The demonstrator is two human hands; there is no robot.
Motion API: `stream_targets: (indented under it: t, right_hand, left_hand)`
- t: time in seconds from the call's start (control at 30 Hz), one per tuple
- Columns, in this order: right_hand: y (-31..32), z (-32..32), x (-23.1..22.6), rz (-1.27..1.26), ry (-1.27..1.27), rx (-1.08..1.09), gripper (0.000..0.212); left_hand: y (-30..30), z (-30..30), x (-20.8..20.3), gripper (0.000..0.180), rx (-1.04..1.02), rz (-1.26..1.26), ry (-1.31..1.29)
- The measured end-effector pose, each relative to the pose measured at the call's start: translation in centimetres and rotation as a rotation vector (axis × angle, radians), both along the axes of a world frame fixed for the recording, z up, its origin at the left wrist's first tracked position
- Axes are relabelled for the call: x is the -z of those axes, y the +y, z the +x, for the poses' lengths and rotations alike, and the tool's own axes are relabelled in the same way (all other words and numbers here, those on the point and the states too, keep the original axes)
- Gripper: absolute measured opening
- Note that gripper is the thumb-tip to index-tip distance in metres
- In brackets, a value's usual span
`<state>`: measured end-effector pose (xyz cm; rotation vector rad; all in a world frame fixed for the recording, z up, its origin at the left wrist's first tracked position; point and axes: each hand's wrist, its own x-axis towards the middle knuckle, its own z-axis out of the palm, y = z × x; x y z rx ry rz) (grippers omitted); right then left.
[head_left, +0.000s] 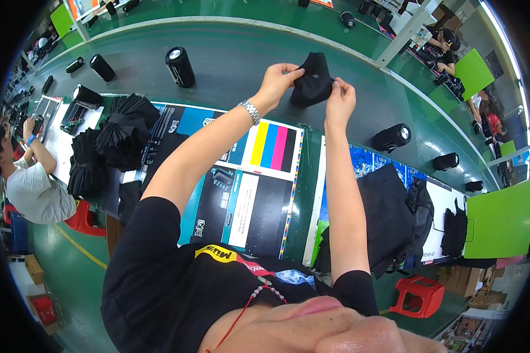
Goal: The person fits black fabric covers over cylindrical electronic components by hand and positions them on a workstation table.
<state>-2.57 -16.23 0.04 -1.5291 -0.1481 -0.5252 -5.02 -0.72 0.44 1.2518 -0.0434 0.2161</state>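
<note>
Both my arms reach forward over the dark conveyor belt [229, 59]. Between my hands is a black cloth pouch [313, 82], its sides bulging a little; whether anything is inside is hidden. My left hand [275, 88] pinches the pouch's left edge between thumb and fingers. On the opposite edge, my right hand [340, 105] is closed in a similar pinch. A black cylindrical speaker [179, 67] stands upright on the belt to the left. Another cylindrical speaker [393, 137] lies on its side to the right of my right hand.
Fanned piles of black pouches [123, 132] lie on the left table, near a co-worker [35, 188] in a grey shirt. Printed sheets [241, 206] cover the table before me. A black bag [380, 206] lies at right, with a red stool [417, 296] below and a green panel [500, 223] beyond.
</note>
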Motion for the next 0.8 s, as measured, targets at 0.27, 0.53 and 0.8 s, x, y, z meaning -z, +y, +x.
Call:
stream_targets:
  t: [0.27, 0.53, 0.8]
  right_hand:
    - [0.1, 8.5, 1.8, -0.136, 0.238, 0.047, 0.019]
    - [-4.3, 8.9, 1.4, -0.127, 0.860, -0.276, 0.013]
    - [-3.9, 9.4, 1.3, -0.250, 0.739, -0.241, 0.015]
  left_hand:
    - [-1.2, 8.4, 1.9, 0.019, -0.138, 0.070, 0.194]
    - [-0.4, 8.3, 2.2, 0.028, 0.241, 0.072, 0.603]
    - [-2.3, 11.3, 2.3, 0.033, 0.261, -0.122, 0.588]
